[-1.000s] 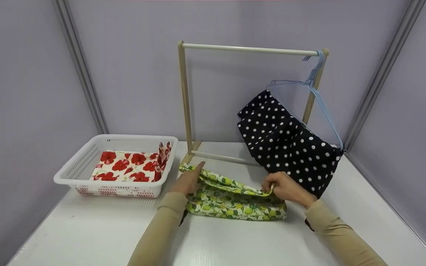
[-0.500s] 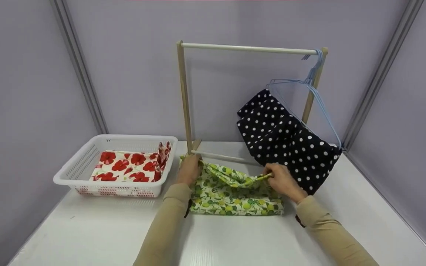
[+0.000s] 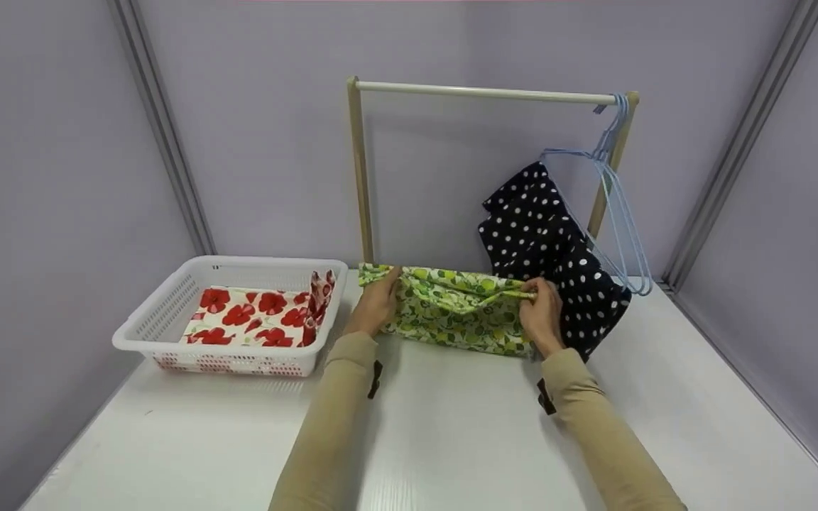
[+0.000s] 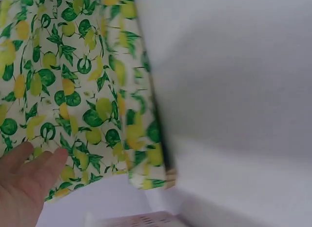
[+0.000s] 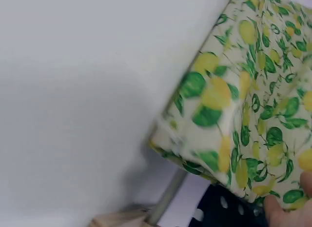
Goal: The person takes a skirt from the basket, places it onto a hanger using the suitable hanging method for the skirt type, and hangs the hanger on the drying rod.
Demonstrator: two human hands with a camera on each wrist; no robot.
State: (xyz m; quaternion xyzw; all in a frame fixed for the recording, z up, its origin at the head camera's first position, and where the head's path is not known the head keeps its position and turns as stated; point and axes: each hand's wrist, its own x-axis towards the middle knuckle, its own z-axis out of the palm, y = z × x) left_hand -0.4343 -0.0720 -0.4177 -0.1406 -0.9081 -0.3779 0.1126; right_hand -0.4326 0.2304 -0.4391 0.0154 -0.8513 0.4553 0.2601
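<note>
A folded lemon-print cloth (image 3: 462, 326) in white, yellow and green stretches between both hands in the head view, its top edge sagging in the middle. My left hand (image 3: 378, 304) grips its left end, thumb on top; fingers (image 4: 43, 169) show against the print in the left wrist view. The right hand (image 3: 542, 316) pinches the upper right edge, and only its fingertips (image 5: 275, 211) appear at the right wrist view's lower corner. Just behind the right hand, a black polka-dot garment (image 3: 522, 227) hangs askew from light-blue hangers (image 3: 620, 206).
A wooden-legged rack with a white bar (image 3: 480, 91) stands at the back, hangers bunched at its right end. On the left sits a white plastic basket (image 3: 132, 333) holding a red-flower cloth (image 3: 238, 316). Walls enclose the white table (image 3: 437, 440) behind and at both sides.
Both hands have moved away from the body, carrying the lemon-print cloth up and back toward the rack. The polka-dot garment has shifted and its hangers have turned.
</note>
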